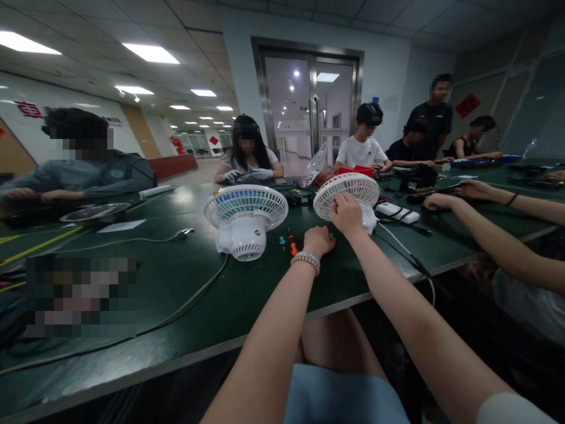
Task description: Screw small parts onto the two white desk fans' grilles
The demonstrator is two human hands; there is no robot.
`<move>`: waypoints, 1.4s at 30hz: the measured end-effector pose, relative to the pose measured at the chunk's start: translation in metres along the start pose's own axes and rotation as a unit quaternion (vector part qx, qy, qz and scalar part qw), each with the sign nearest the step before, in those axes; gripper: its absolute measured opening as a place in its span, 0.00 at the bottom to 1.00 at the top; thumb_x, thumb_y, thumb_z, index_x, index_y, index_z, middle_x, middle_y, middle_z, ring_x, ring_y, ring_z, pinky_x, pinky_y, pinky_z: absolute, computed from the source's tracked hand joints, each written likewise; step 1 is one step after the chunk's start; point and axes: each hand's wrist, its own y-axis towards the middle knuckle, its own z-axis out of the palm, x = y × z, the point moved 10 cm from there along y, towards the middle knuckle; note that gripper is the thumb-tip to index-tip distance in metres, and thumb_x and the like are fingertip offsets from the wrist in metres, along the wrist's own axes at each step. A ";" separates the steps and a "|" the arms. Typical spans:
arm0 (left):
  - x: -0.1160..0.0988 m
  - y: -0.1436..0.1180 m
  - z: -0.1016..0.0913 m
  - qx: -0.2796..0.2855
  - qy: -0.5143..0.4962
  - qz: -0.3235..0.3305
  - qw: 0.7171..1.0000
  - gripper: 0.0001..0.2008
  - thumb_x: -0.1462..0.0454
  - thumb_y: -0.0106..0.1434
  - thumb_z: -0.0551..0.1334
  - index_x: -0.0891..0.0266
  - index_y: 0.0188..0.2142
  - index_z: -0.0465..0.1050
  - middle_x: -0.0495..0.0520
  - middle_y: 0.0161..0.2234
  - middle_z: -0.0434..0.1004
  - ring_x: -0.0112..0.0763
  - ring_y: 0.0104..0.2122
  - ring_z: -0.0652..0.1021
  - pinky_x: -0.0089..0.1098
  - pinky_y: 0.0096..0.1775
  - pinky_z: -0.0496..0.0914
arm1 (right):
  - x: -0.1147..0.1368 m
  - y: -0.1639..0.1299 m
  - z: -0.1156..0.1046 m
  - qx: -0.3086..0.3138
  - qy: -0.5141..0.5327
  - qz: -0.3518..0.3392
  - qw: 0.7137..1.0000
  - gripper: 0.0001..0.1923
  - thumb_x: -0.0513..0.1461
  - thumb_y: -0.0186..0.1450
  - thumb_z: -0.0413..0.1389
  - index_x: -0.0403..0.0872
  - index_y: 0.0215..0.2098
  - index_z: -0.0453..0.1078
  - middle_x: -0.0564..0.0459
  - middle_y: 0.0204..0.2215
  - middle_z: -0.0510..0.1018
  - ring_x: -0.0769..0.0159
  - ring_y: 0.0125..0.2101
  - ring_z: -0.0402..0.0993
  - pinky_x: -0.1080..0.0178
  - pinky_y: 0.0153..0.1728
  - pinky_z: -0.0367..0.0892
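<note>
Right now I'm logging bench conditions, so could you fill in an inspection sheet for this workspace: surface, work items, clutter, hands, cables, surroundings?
Surface: green table, glossy, grey edge.
Work items: left fan, white, grille uppermost; right fan, white, by the hands.
Clutter: orange tool and teal piece between left fan and left hand; paper farther left.
Hands: left hand low at the table, contents hidden; right hand at right fan's grille, grip unclear.
Cables: left fan's cord runs leftward across the table; right fan's cord hangs over the near edge.
Surroundings: co-workers seated around, one standing; double door behind.
</note>
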 end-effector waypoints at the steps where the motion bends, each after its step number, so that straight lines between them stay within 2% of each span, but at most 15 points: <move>1: -0.001 0.001 -0.002 -0.001 0.003 0.005 1.000 0.21 0.52 0.55 0.54 0.65 0.40 0.71 0.64 0.38 0.75 0.46 0.40 0.75 0.40 0.39 0.69 | -0.001 0.006 -0.001 0.008 -0.002 0.001 1.000 0.09 0.34 0.59 0.45 0.44 0.34 0.65 0.46 0.32 0.70 0.59 0.36 0.64 0.60 0.38 0.58; 5: -0.006 0.002 -0.005 -0.017 0.012 0.030 0.999 0.18 0.55 0.55 0.56 0.66 0.38 0.73 0.65 0.37 0.76 0.46 0.39 0.76 0.39 0.38 0.70 | -0.019 0.038 -0.011 0.035 0.000 -0.017 0.999 0.10 0.35 0.59 0.45 0.43 0.36 0.66 0.46 0.31 0.71 0.60 0.33 0.66 0.62 0.35 0.57; 8: -0.005 0.001 -0.005 -0.046 0.000 0.039 0.998 0.16 0.57 0.56 0.55 0.65 0.37 0.74 0.64 0.36 0.76 0.45 0.39 0.76 0.38 0.38 0.70 | -0.037 0.044 -0.026 -0.007 0.000 -0.020 1.000 0.11 0.35 0.60 0.44 0.43 0.36 0.67 0.45 0.32 0.72 0.59 0.36 0.66 0.61 0.37 0.58; 10: -0.002 0.001 -0.003 -0.060 -0.021 0.048 0.997 0.15 0.59 0.57 0.54 0.64 0.37 0.75 0.63 0.36 0.76 0.44 0.40 0.75 0.38 0.39 0.70 | -0.047 0.034 -0.026 -0.024 0.000 -0.014 1.000 0.12 0.35 0.60 0.44 0.43 0.36 0.68 0.44 0.33 0.72 0.58 0.38 0.66 0.61 0.39 0.58; 13: 0.009 0.005 0.005 -0.050 -0.071 0.035 0.996 0.15 0.58 0.58 0.54 0.60 0.39 0.75 0.59 0.36 0.77 0.40 0.41 0.75 0.35 0.41 0.69 | -0.055 0.009 -0.004 0.031 0.015 -0.015 0.999 0.12 0.34 0.59 0.45 0.43 0.34 0.69 0.46 0.32 0.74 0.59 0.38 0.66 0.61 0.40 0.58; 16: 0.010 0.006 0.005 -0.057 -0.108 0.062 0.991 0.15 0.58 0.59 0.54 0.59 0.41 0.75 0.55 0.39 0.77 0.36 0.41 0.75 0.33 0.45 0.67 | -0.062 -0.008 0.011 0.071 0.030 0.005 0.997 0.12 0.33 0.58 0.45 0.43 0.34 0.70 0.47 0.30 0.74 0.60 0.35 0.66 0.62 0.39 0.58; 22: 0.004 0.000 -0.013 -0.112 -0.181 0.084 0.973 0.16 0.62 0.61 0.53 0.59 0.47 0.70 0.55 0.45 0.75 0.33 0.44 0.74 0.31 0.48 0.65 | -0.042 -0.013 0.014 0.113 0.043 -0.040 0.992 0.11 0.32 0.56 0.47 0.43 0.31 0.71 0.48 0.30 0.75 0.61 0.37 0.65 0.62 0.42 0.56; 28: -0.001 -0.010 -0.032 -0.165 -0.220 0.111 0.955 0.16 0.66 0.61 0.53 0.59 0.48 0.69 0.54 0.45 0.74 0.31 0.45 0.73 0.30 0.49 0.64 | -0.022 -0.027 0.025 0.209 0.016 -0.102 0.972 0.08 0.41 0.56 0.54 0.49 0.31 0.73 0.52 0.32 0.76 0.56 0.40 0.62 0.55 0.44 0.50; 35: -0.005 -0.014 -0.043 -0.214 -0.242 0.122 0.938 0.17 0.72 0.57 0.52 0.61 0.46 0.69 0.53 0.45 0.73 0.30 0.45 0.71 0.30 0.50 0.64 | -0.014 -0.029 0.024 0.217 0.014 -0.104 0.971 0.11 0.45 0.55 0.56 0.49 0.34 0.73 0.52 0.34 0.76 0.57 0.41 0.62 0.55 0.44 0.48; 42: -0.004 -0.013 -0.044 -0.197 -0.249 0.095 0.944 0.15 0.69 0.59 0.52 0.60 0.45 0.70 0.53 0.45 0.74 0.30 0.44 0.72 0.31 0.49 0.65 | -0.018 -0.027 0.025 0.210 0.031 -0.093 0.973 0.09 0.45 0.56 0.57 0.50 0.32 0.73 0.54 0.30 0.77 0.60 0.38 0.64 0.58 0.41 0.49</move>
